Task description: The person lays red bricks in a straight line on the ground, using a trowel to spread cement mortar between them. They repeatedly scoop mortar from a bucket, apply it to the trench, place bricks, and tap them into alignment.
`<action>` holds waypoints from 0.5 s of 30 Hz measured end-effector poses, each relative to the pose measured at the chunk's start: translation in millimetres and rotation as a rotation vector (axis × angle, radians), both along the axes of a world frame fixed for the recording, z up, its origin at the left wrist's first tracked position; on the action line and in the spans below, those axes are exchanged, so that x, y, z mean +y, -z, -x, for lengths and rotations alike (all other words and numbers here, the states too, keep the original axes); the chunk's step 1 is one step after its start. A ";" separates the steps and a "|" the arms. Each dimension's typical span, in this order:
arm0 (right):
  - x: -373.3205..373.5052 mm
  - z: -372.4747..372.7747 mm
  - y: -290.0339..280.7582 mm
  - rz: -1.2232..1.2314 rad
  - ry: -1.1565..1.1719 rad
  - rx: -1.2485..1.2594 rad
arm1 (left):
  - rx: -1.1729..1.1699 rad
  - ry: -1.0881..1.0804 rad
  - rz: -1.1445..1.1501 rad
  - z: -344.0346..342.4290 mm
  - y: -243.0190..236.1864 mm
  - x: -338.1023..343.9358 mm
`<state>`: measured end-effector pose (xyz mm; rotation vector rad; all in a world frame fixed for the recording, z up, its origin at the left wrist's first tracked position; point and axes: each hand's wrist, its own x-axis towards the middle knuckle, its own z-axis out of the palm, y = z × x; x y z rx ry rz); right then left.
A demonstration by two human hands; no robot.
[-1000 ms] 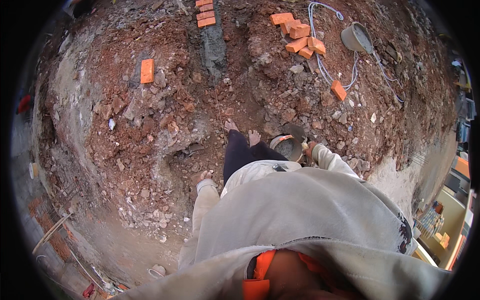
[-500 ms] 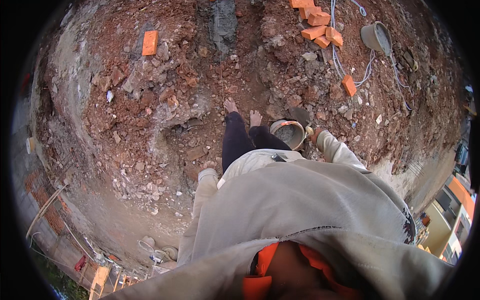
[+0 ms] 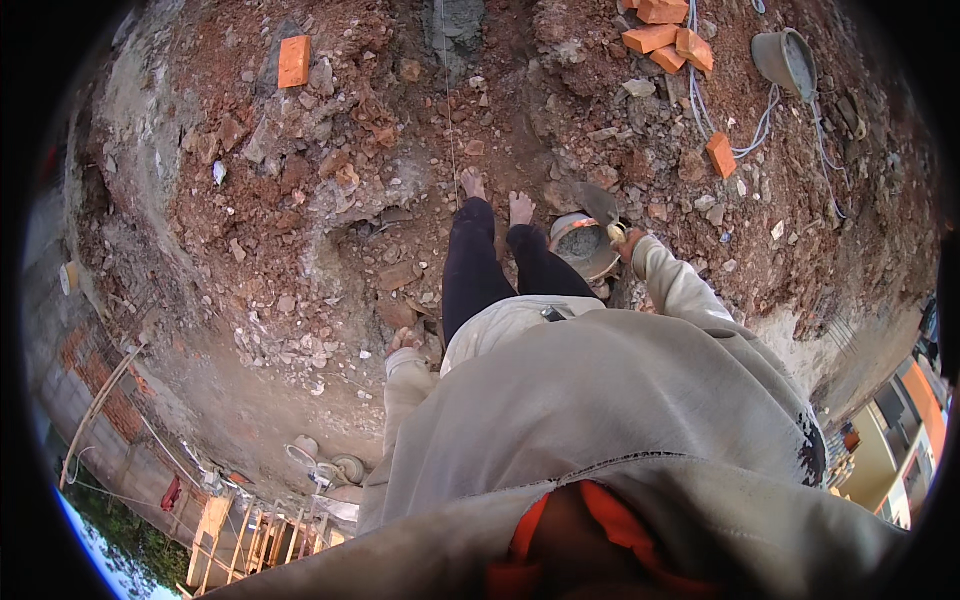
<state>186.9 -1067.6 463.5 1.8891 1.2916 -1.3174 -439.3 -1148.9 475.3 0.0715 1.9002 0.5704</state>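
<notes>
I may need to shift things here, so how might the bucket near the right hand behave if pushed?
The bucket is probably heavy for its size, since grey mix shows inside. It may snag rather than slide, given the stony ground around it. Its round wall suggests it could roll if knocked over.

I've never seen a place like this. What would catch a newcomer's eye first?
Probably the bright orange bricks heaped at the upper right, with a lone brick at the upper left, vivid against the reddish, stony soil. Then, right of centre, the person's right fingers grip a trowel beside a bucket of grey mix. Near the middle, the bare feet stand out too.
</notes>
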 end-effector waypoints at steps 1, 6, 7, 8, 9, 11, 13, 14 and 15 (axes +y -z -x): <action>-4.1 9.3 5.3 0.067 0.019 -0.025 | 0.016 -0.001 0.006 5.9 -5.8 -4.9; 16.4 37.1 -8.2 0.077 0.061 -0.050 | 0.064 -0.018 0.046 18.7 -24.8 -29.9; 2.6 33.4 -2.7 0.018 0.071 -0.039 | 0.047 -0.006 0.041 13.8 -19.6 -25.0; -4.4 25.8 1.0 -0.042 0.069 -0.024 | 0.041 0.002 0.027 11.2 -15.6 -20.3; 3.4 21.8 3.4 0.097 0.162 -0.090 | 0.034 0.017 0.008 9.8 -8.1 -10.5; -7.8 26.4 -6.0 0.088 0.210 -0.053 | 0.042 0.040 0.003 14.3 -9.3 -0.3; -21.3 29.4 -22.6 0.090 0.228 -0.056 | 0.055 0.080 0.000 17.0 -9.3 17.7; -11.9 30.8 -26.1 0.059 0.238 -0.060 | 0.059 0.089 -0.007 16.4 -6.8 25.5; -14.5 26.0 -25.9 0.046 0.252 -0.059 | 0.048 0.099 -0.011 14.2 -1.8 29.6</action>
